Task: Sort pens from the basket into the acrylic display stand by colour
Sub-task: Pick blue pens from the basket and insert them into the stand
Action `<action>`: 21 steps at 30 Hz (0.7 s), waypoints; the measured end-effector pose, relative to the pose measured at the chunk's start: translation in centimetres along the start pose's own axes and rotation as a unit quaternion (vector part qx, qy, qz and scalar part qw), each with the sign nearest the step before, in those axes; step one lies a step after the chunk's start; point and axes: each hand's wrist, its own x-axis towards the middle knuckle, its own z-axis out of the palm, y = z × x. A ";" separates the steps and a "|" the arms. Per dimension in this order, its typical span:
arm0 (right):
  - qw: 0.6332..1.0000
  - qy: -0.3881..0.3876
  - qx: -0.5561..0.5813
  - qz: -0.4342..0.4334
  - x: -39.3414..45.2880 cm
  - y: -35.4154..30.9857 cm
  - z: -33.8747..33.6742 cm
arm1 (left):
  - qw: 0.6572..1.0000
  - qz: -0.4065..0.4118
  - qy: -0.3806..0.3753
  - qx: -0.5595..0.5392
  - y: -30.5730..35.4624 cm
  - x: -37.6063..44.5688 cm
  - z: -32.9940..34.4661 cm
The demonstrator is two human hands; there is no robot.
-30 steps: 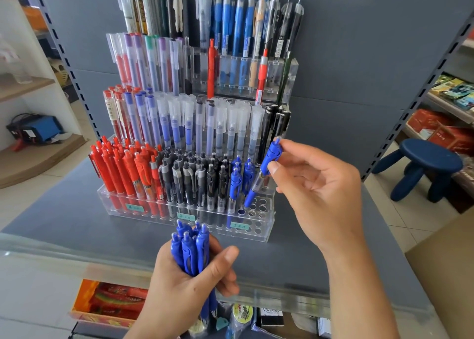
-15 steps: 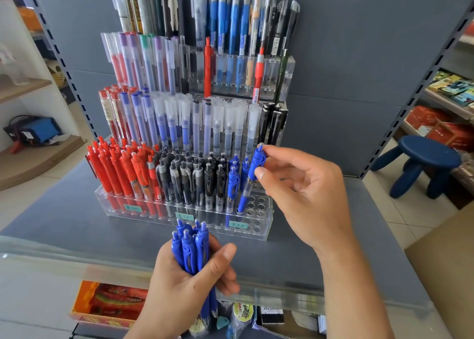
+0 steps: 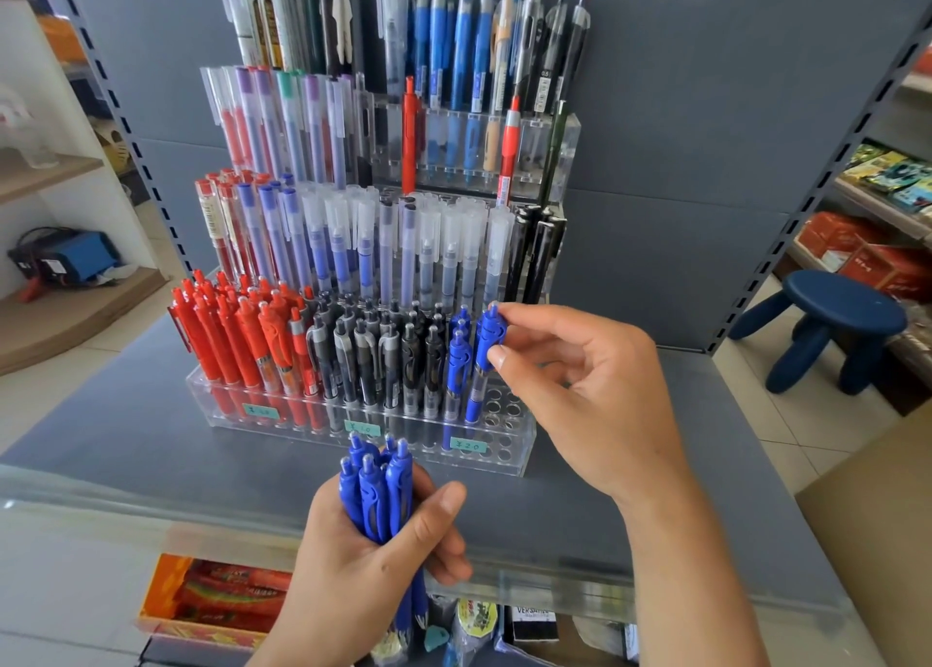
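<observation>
right hand [image 3: 580, 384] pinches blue pen [image 3: 483, 359] in stand [image 3: 519, 444]; left hand [image 3: 363, 560] grips blue bundle [image 3: 378, 495]

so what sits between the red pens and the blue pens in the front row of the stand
In the head view, a block of black and grey pens fills the front row between the red pens and the blue pens.
</observation>
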 end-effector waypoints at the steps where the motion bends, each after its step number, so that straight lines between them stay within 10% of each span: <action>1: 1.000 -0.007 -0.010 0.004 0.0 0.0 0.0 | 1.000 0.000 0.000 0.002 0.0 0.0 0.0; 21: 0.986 -0.067 -0.122 0.096 -0.3 -0.7 -0.6 | 1.000 -0.004 0.002 0.001 -0.1 0.0 0.1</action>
